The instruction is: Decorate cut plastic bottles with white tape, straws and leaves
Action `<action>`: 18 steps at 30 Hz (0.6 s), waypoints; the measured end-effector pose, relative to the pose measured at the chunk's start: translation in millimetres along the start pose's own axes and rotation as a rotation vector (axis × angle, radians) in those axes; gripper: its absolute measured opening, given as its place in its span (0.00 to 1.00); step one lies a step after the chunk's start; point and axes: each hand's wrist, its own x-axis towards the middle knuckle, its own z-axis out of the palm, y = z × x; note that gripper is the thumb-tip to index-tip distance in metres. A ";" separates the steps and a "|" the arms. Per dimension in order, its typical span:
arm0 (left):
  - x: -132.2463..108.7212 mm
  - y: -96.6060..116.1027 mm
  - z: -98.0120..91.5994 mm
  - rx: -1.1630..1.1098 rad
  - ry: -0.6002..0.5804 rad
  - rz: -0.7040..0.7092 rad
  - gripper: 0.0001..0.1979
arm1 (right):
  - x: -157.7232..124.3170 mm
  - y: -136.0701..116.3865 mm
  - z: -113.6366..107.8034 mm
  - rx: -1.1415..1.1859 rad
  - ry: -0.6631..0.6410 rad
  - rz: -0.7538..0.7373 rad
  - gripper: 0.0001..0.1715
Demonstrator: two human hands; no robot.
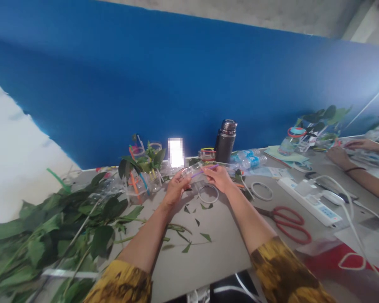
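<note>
though blurred, clear tube (192,170), perhaps plastic, with purple straw (206,170) in both hands (218,177)

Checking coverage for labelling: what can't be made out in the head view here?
Head view:
The clear plastic piece in the left hand and right hand: fingers hide where the purple straw meets it.
The glowing rectangle by the blue wall: pixelated, cannot identify.
The power strip: markings too small to read.
The co-worker's forearm: cut off by the right edge.
</note>
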 end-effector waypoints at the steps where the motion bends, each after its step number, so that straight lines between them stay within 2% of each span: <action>1: -0.6 -0.1 0.8 -0.003 -0.006 0.000 0.33 | 0.3 0.9 -1.0 -0.014 0.012 -0.005 0.34; 6: -4.2 0.0 6.0 -0.035 -0.047 -0.022 0.32 | 0.4 4.7 -1.7 -0.078 0.084 -0.060 0.32; 10: -6.6 4.5 7.2 -0.113 -0.089 -0.036 0.27 | 0.2 2.2 -0.9 0.007 0.076 -0.154 0.33; 14: -7.9 8.7 6.1 -0.231 -0.103 -0.069 0.24 | 2.7 3.0 -2.5 0.015 0.179 -0.212 0.34; 16: -8.3 8.7 6.1 -0.277 -0.091 -0.084 0.23 | 2.9 7.3 0.4 -0.049 0.134 -0.171 0.37; 18: -9.0 7.5 6.2 -0.307 -0.104 -0.101 0.22 | 1.1 13.6 7.8 -0.126 0.023 -0.127 0.39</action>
